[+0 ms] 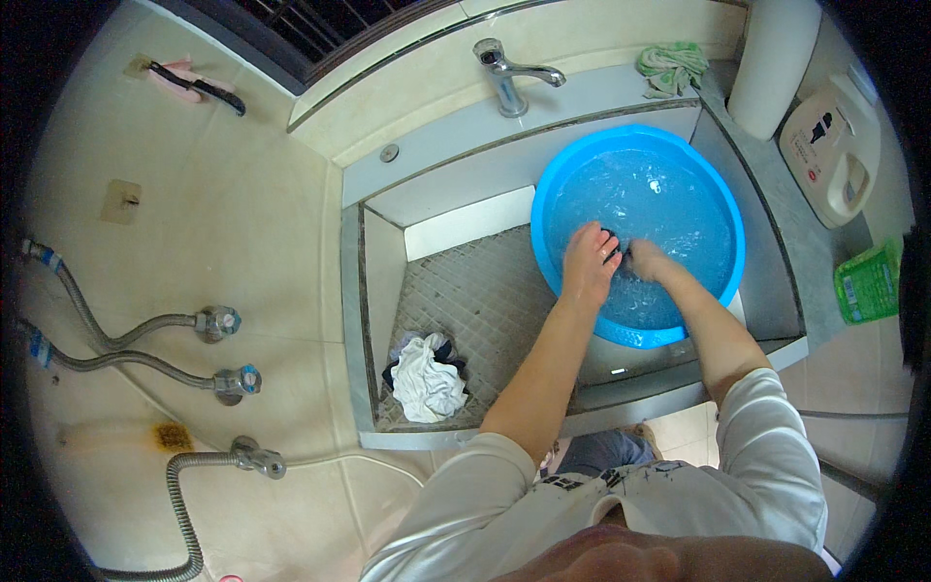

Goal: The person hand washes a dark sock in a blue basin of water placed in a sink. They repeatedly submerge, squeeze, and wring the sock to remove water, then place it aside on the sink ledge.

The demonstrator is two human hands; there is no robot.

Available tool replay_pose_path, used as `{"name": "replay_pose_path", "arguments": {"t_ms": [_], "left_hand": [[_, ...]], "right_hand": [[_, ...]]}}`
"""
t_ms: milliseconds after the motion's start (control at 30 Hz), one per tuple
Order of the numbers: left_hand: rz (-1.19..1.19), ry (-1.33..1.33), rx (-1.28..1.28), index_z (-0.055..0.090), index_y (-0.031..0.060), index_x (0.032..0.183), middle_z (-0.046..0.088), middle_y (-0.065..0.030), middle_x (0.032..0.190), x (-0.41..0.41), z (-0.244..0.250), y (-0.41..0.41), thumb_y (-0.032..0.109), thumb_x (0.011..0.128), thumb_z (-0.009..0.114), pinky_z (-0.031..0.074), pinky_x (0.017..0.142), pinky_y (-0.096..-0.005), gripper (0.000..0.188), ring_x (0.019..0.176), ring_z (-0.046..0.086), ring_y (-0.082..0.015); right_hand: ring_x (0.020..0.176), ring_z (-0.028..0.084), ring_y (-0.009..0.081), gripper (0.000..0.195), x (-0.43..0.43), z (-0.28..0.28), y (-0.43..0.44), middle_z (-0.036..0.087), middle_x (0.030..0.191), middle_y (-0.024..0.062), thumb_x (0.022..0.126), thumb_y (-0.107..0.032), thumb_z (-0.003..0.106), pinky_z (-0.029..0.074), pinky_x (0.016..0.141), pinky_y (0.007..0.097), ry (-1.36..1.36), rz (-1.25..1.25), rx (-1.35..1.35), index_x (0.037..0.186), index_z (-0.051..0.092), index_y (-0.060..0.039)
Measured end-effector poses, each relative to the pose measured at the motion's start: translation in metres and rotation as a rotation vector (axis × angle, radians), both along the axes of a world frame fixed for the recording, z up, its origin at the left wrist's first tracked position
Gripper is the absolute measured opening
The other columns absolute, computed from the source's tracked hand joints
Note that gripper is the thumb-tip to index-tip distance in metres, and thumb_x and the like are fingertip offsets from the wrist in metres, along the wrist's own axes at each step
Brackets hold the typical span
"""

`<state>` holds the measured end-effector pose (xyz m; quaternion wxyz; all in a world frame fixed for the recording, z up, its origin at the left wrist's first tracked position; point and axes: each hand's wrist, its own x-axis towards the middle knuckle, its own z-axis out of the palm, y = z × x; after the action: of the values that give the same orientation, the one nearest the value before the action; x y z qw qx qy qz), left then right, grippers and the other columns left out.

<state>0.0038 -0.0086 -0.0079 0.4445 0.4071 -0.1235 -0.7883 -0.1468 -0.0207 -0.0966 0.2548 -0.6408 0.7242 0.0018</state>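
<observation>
A round blue plastic basin (637, 338) holds rippling water and stands in the right part of a tiled sink (473, 291). Over the basin's near left part, my left hand (590, 258) has its fingers curled around a small piece of dark, wet material (612, 246). Just right of it, my right hand (646, 260) reaches into the water; its fingertips are partly hidden, so its grip does not show. A crumpled pile of white and dark cloth (429, 382) lies on the sink floor at the near left.
A chrome faucet (513, 80) rises behind the sink. Green-and-white cloth (673, 67), a white cylinder (774, 69), a white jug (829, 149) and a green packet (867, 285) stand or lie along the right side. Valves with braided hoses (164, 324) line the left wall.
</observation>
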Motion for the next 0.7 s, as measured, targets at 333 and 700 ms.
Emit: {"name": "replay_pose_path", "arguments": {"t_ms": [333,700], "left_hand": [[0.070,-0.003,0.444,0.044,0.0091,0.114,0.044,-0.0126,0.116,-0.008,0.008,0.003,0.038,0.079,0.054,0.031,0.088,-0.0500,0.047,0.110,0.042,-0.0277],[-0.273,0.621,-0.006,0.048,0.0124,0.082,0.048,0.0018,0.067,0.004,-0.070,0.002,0.034,0.089,0.041,0.041,0.057,-0.0270,0.024,0.061,0.047,-0.0089]], "right_hand": [[0.069,0.058,0.0204,0.026,0.012,0.091,-0.001,0.059,0.071,0.0100,0.077,-0.027,0.060,0.043,0.059,0.0338,-0.701,-0.298,-0.712,0.074,0.057,-0.0006],[0.055,0.054,0.0257,0.021,0.094,0.143,0.059,0.053,0.061,0.0091,0.068,-0.012,0.066,0.042,0.047,0.0337,-0.585,0.469,-1.047,0.058,0.049,-0.0044]]}}
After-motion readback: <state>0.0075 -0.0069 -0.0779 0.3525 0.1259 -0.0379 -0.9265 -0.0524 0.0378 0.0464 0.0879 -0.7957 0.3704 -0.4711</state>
